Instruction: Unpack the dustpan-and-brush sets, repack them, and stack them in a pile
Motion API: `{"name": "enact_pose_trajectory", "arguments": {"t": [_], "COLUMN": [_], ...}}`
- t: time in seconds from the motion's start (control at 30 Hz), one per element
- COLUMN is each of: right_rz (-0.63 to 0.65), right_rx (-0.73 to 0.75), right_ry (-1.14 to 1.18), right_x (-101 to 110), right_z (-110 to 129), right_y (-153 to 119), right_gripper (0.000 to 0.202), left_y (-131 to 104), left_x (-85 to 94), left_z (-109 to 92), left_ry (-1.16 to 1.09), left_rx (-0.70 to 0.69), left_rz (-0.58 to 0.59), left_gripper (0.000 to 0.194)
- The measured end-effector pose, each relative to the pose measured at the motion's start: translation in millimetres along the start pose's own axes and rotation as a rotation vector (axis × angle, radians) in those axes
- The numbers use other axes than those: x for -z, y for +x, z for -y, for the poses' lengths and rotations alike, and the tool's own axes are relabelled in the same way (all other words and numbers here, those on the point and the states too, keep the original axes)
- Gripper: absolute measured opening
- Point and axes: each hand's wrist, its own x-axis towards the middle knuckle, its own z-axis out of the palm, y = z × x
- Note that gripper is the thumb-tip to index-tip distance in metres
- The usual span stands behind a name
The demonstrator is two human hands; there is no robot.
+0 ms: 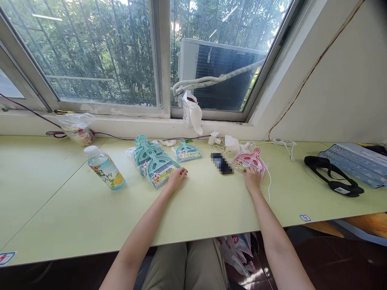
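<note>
Several teal mini dustpan-and-brush sets (160,166) in clear plastic packaging lie overlapping left of centre. Another teal set (188,152) lies by itself just behind and to the right of them. My left hand (177,178) rests on the table at the right corner of the front teal set, its fingers curled together with nothing visible in them. At the right, my right hand (252,178) has its fingers on the front edge of a pink dustpan-and-brush set (254,160), gripping it. The undersides of both hands are hidden.
A drink bottle (105,168) stands left of the teal sets. Between my hands lies a blurred dark phone (222,164). White chargers and cables (215,139) run along the wall. Farther right are a black strap-like headset (334,177) and a blue patterned packet (353,163).
</note>
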Motion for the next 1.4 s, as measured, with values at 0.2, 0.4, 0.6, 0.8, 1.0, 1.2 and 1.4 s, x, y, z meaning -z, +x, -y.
{"name": "enact_pose_trajectory", "arguments": {"t": [0.2, 0.4, 0.6, 0.8, 1.0, 1.2, 1.4], "right_rz": [0.107, 0.102, 0.135, 0.166, 0.211, 0.258, 0.24], "right_rx": [0.209, 0.255, 0.231, 0.175, 0.172, 0.061, -0.01], "right_ry": [-0.33, -0.292, -0.302, -0.317, -0.341, -0.328, -0.318], "right_x": [-2.3, -6.6, -5.1, -8.7, -8.5, -5.7, -3.2], "right_z": [7.4, 5.5, 13.6, 21.3, 25.5, 39.5, 51.9], "right_y": [5.0, 5.8, 7.5, 13.8, 18.8, 19.2, 15.7], "right_gripper": [0.035, 0.041, 0.049, 0.05, 0.056, 0.051, 0.047], "left_y": [-0.7, -0.6, 0.5, 0.5, 1.0, 1.1, 1.0], "left_x": [0.1, 0.3, -1.6, -2.7, -3.4, -4.0, -3.9], "left_z": [-0.7, -2.9, 0.5, 2.4, 2.2, 2.0, 1.7], "left_ry": [0.012, 0.019, 0.033, 0.037, 0.061, 0.075, 0.101], "left_rx": [-0.015, -0.007, -0.027, -0.034, -0.028, -0.033, -0.035], "left_rz": [-0.01, -0.003, -0.003, -0.004, 0.013, 0.022, 0.03], "left_gripper": [0.033, 0.034, 0.031, 0.031, 0.03, 0.032, 0.031]}}
